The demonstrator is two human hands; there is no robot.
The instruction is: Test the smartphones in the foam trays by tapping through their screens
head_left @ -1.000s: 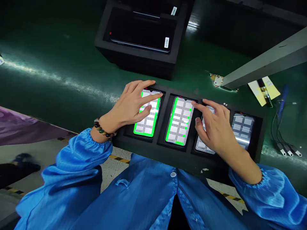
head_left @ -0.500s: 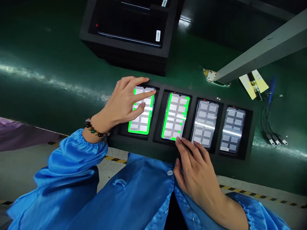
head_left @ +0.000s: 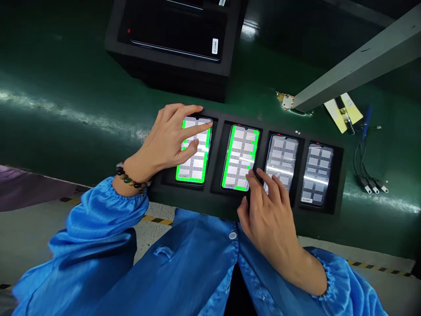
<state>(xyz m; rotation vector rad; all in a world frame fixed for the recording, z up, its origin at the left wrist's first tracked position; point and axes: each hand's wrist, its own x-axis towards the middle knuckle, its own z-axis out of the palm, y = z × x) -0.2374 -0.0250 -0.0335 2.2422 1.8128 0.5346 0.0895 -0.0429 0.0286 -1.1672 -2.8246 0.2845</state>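
Observation:
My left hand (head_left: 171, 138) spreads over the leftmost smartphone (head_left: 194, 169), its index fingertip at the screen's upper right edge. Green bands run along that screen's border around a white and grey grid. Beside it, the second smartphone (head_left: 237, 156) shows the same grid, with green on its left and bottom edges and patches down the right. My right hand (head_left: 269, 210) has its fingers apart, the index fingertip at that phone's lower right edge. Under its other fingers lies part of the third smartphone (head_left: 281, 153), which shows a dim grid, as does the fourth smartphone (head_left: 317, 173).
All four phones sit in recesses of a black foam tray (head_left: 337, 180). Behind it stands a stack of black foam trays (head_left: 171, 74) holding dark phones. A grey metal post (head_left: 348, 66), yellow paper (head_left: 355, 109) and charging cables (head_left: 362, 162) are on the right.
My right hand has moved up along the second phone's right edge, and more green patches show there. My left hand has hardly moved. The view has shifted slightly.

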